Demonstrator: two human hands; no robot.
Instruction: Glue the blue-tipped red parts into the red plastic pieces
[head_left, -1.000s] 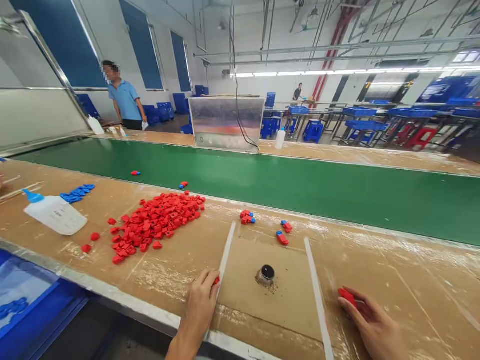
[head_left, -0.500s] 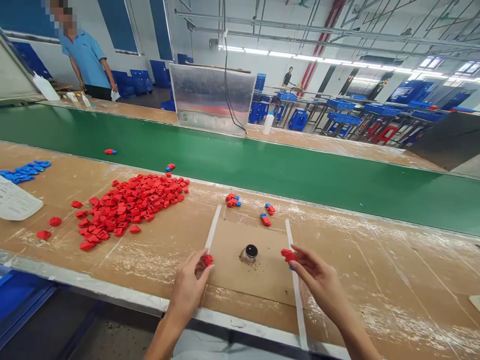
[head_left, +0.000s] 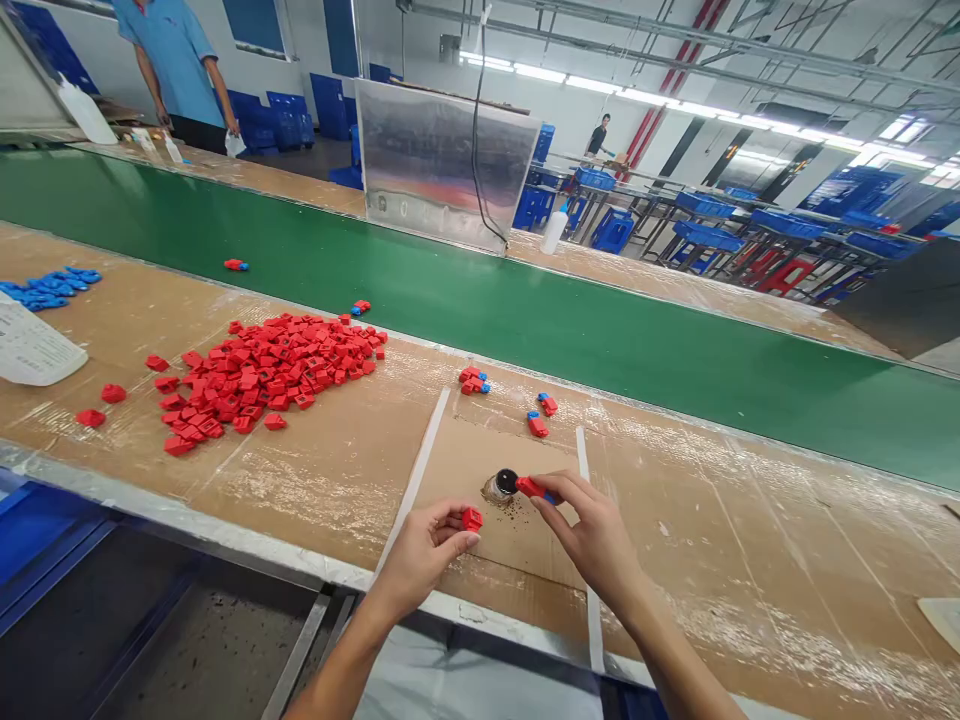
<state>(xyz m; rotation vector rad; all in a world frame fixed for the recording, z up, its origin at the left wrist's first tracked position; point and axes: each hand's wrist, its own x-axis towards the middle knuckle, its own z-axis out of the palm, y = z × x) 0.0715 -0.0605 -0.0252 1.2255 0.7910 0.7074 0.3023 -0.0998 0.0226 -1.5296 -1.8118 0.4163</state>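
Between the thumb and fingers of my left hand [head_left: 429, 548] is a small red plastic block [head_left: 472, 519], held just above the cardboard sheet [head_left: 480, 450]. My right hand [head_left: 592, 525] pinches a red-and-blue plastic piece [head_left: 531, 487], its red end pointing left. That red end is at the rim of a small dark-topped pot [head_left: 506, 482]; whether it touches cannot be made out. Dark specks lie on the cardboard around the pot. Beyond it rest several joined red-and-blue pieces [head_left: 538, 426].
A large heap of red blocks [head_left: 270, 370] lies to the left, with blue parts [head_left: 49, 288] and a paper sheet [head_left: 34, 345] farther left. A green conveyor belt [head_left: 600, 345] runs behind, carrying a few red-and-blue pieces. Across it stands a person in a blue shirt [head_left: 176, 60].
My right hand has moved left, bringing its red-and-blue piece to the pot. My left hand has shifted right with its red block, closer to the pot. The camera view has tilted down.
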